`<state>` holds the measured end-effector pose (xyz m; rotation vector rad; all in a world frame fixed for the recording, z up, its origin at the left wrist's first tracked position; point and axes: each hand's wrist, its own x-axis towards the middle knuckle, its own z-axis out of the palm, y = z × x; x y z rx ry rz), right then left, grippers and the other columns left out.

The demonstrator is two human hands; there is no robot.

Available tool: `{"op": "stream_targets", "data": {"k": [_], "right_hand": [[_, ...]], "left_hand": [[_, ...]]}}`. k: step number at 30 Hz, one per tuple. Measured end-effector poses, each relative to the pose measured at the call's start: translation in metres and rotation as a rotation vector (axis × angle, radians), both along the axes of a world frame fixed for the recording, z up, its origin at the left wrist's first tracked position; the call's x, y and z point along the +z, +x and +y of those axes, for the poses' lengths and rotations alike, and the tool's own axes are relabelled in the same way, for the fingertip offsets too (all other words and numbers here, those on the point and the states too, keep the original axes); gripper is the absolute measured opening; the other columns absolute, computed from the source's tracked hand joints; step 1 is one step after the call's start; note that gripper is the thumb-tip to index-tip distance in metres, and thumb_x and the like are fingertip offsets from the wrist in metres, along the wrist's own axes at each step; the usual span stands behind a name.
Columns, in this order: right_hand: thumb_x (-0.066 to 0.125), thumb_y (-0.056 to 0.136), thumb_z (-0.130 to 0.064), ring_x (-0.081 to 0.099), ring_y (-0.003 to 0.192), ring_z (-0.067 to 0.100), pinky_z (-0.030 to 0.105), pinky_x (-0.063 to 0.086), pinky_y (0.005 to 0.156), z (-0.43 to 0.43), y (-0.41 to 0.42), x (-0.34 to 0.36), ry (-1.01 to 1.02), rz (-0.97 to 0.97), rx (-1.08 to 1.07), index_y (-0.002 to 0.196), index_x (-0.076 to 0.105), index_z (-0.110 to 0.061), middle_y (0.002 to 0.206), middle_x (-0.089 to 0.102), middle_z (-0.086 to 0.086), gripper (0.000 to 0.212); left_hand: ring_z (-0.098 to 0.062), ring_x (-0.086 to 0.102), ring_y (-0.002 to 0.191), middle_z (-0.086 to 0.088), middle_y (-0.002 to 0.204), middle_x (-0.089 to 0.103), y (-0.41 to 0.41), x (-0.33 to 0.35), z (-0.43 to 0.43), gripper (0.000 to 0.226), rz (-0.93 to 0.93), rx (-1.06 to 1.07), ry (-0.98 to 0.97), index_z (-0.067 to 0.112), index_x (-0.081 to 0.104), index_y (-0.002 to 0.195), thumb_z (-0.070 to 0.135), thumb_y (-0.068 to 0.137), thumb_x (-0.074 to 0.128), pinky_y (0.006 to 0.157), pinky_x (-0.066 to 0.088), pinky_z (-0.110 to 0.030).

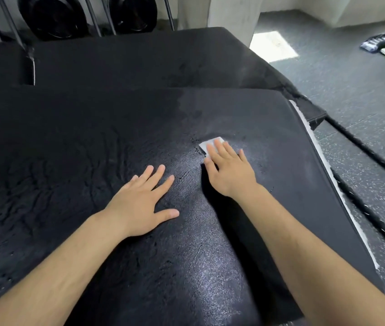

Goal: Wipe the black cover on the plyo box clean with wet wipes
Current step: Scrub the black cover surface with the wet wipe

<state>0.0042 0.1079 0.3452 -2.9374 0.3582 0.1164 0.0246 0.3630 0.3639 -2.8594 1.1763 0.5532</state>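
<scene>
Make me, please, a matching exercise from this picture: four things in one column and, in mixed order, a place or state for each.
1 left hand
2 right hand
3 wet wipe
4 round plates

A white, partly under fingers
B farthest from the person, at the back
C flat on the bare black cover, holding nothing
D presses the wipe down

Pairs: 1-C, 2-D, 3-A, 4-B
</scene>
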Motion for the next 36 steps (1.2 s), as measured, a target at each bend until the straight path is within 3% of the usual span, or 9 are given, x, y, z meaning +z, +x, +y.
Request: {"op": "stream_targets", "data": {"k": [5, 9, 15, 17, 20, 24, 30, 33, 36], "right_hand": [[0.014, 0.101, -0.044, 0.019, 0.149, 0.032, 0.054, 0.019, 0.12, 0.053, -0.022, 0.001, 0.045, -0.088, 0.18, 0.153, 0.032, -0.015, 0.164, 0.023, 0.009, 0.062], [0.008, 0.105, -0.044, 0.006, 0.155, 0.016, 0.051, 0.007, 0.124, 0.033, -0.011, 0.005, 0.019, -0.01, 0.212, 0.159, 0.022, -0.027, 0.168, 0.01, -0.007, 0.058], [0.004, 0.097, -0.042, 0.027, 0.142, 0.034, 0.047, 0.022, 0.117, 0.078, 0.011, 0.01, -0.027, -0.041, 0.241, 0.145, 0.04, -0.014, 0.157, 0.032, 0.013, 0.066], [0.006, 0.103, -0.042, 0.014, 0.152, 0.027, 0.045, 0.011, 0.124, 0.096, -0.016, 0.008, 0.031, -0.038, 0.34, 0.156, 0.03, -0.016, 0.166, 0.019, 0.004, 0.063], [0.011, 0.108, -0.041, 0.001, 0.154, 0.011, 0.043, -0.001, 0.125, 0.062, 0.002, 0.011, 0.07, 0.004, 0.237, 0.16, 0.017, -0.025, 0.168, 0.006, -0.011, 0.055], [0.001, 0.103, -0.039, 0.018, 0.148, 0.028, 0.046, 0.015, 0.12, 0.051, 0.04, 0.017, -0.062, 0.009, 0.163, 0.152, 0.03, -0.014, 0.164, 0.019, 0.006, 0.062], [0.01, 0.108, -0.037, 0.005, 0.154, 0.015, 0.05, 0.006, 0.124, 0.045, 0.022, 0.017, 0.049, 0.007, 0.257, 0.158, 0.02, -0.025, 0.168, 0.009, -0.007, 0.053], [0.004, 0.104, -0.037, 0.013, 0.152, 0.023, 0.051, 0.009, 0.123, 0.01, 0.06, 0.017, -0.045, 0.056, 0.07, 0.157, 0.022, -0.018, 0.167, 0.013, 0.003, 0.059], [-0.007, 0.092, -0.045, 0.026, 0.142, 0.034, 0.047, 0.019, 0.118, 0.046, 0.042, 0.013, -0.069, -0.007, 0.212, 0.147, 0.036, -0.011, 0.159, 0.028, 0.01, 0.078]], "left_hand": [[-0.01, -0.034, 0.141, 0.01, 0.157, -0.035, -0.004, -0.005, 0.001, 0.121, -0.003, 0.0, 0.002, 0.04, -0.02, 0.152, 0.093, 0.044, -0.032, 0.122, -0.009, -0.036], [-0.011, -0.034, 0.142, 0.01, 0.156, -0.036, -0.001, -0.003, -0.001, 0.115, 0.005, 0.011, -0.007, 0.042, -0.025, 0.146, 0.093, 0.044, -0.032, 0.122, -0.01, -0.036], [-0.013, -0.029, 0.147, 0.009, 0.159, -0.031, -0.002, -0.004, 0.0, 0.11, 0.011, 0.016, 0.011, 0.037, -0.009, 0.157, 0.093, 0.062, -0.01, 0.122, -0.008, -0.036], [-0.012, -0.029, 0.147, 0.009, 0.161, -0.029, -0.004, -0.006, 0.0, 0.111, 0.01, 0.03, -0.008, 0.034, -0.004, 0.159, 0.093, 0.065, -0.006, 0.122, -0.009, -0.034], [-0.012, -0.033, 0.145, 0.009, 0.16, -0.032, -0.004, -0.006, 0.001, 0.105, -0.016, 0.025, -0.008, 0.038, -0.015, 0.155, 0.09, 0.064, -0.014, 0.119, -0.014, -0.033], [-0.012, -0.032, 0.146, 0.009, 0.159, -0.033, -0.005, -0.003, 0.002, 0.093, -0.005, 0.03, 0.009, 0.038, -0.017, 0.154, 0.085, 0.075, -0.001, 0.122, -0.012, -0.035], [-0.013, -0.03, 0.147, 0.01, 0.158, -0.033, -0.008, -0.002, 0.001, 0.114, -0.011, 0.037, -0.007, 0.039, -0.018, 0.153, 0.091, 0.053, -0.029, 0.123, -0.009, -0.035], [-0.013, -0.027, 0.149, 0.01, 0.16, -0.03, -0.007, 0.007, -0.002, 0.106, 0.006, 0.043, 0.022, 0.038, -0.014, 0.156, 0.089, 0.063, -0.013, 0.124, -0.005, -0.035], [-0.015, -0.008, 0.154, 0.01, 0.166, -0.013, -0.002, 0.022, -0.007, 0.096, -0.017, 0.024, 0.077, 0.038, 0.002, 0.159, 0.086, 0.078, 0.018, 0.123, 0.013, -0.034]]}}
